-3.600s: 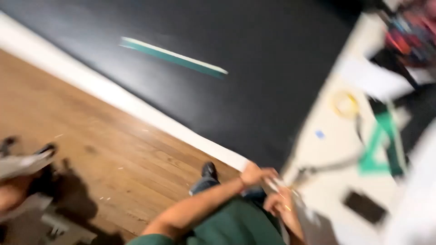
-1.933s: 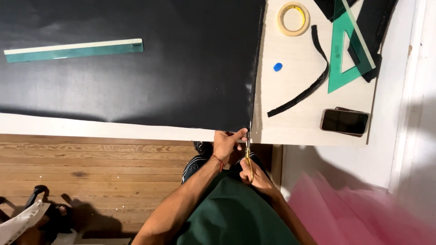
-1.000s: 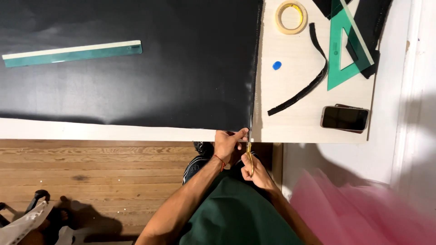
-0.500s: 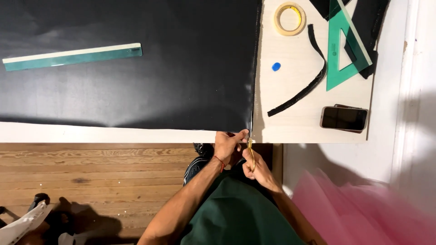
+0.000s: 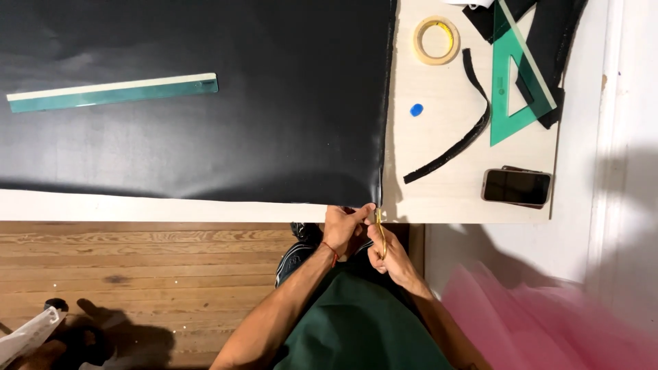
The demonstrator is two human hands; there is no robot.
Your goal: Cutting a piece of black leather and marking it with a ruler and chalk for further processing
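Scissors (image 5: 380,229) unmoved since a moment ago, blades at black sheet (image 5: 205,137) corner | right hand (image 5: 391,255) clenched on handles | left hand (image 5: 346,229) still pinching sheet edge | cut barely begun.

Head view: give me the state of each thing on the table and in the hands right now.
Black sheet: spread flat, corner pinched by left hand.
Scissors: in right hand, at the sheet's near edge; blades unclear.
Long ruler: lying on the sheet.
Tape roll: lying flat.
Phone: screen dark.
Green triangle: lying flat.
Black strip: loose, curved.
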